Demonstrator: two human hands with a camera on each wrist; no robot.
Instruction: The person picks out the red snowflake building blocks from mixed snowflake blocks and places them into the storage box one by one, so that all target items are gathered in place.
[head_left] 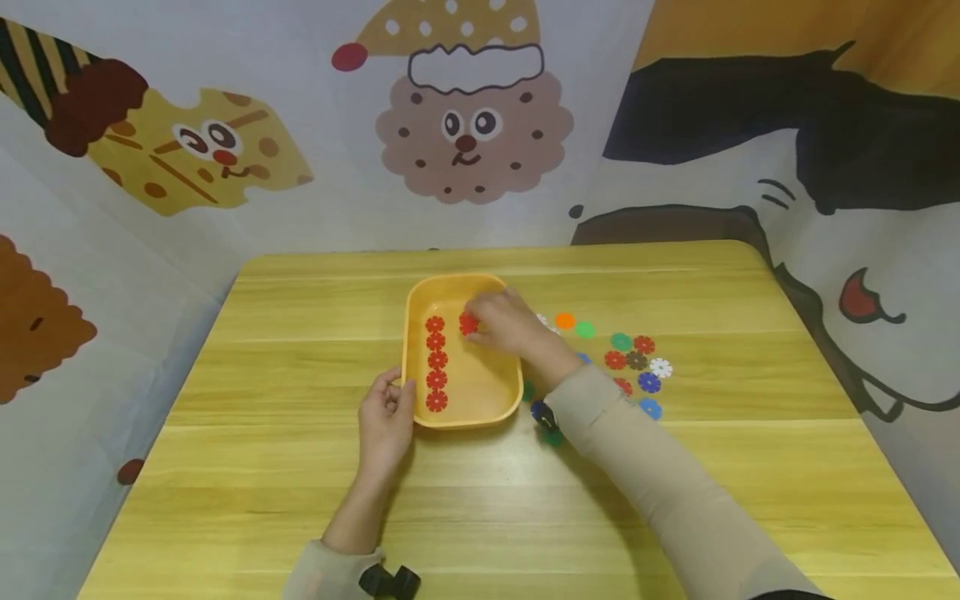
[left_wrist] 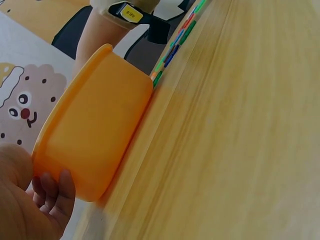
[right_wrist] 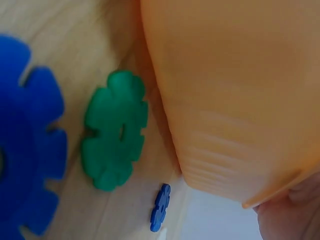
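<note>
An orange plastic tray sits on the table, with a column of several red notched discs along its left inner side. At the tray's near left corner my left hand grips the edge; in the left wrist view its thumb lies at the rim and its fingers are bent against the outer wall. Over the far right part of the tray, my right hand pinches a red disc near the bottom. The right wrist view shows mostly the tray's outside wall, hiding the right fingertips.
To the right of the tray, loose notched discs in several colours lie scattered, among them an orange one, a white one and a brown one. My right forearm covers some of them. A printed cloth hangs behind the wooden table.
</note>
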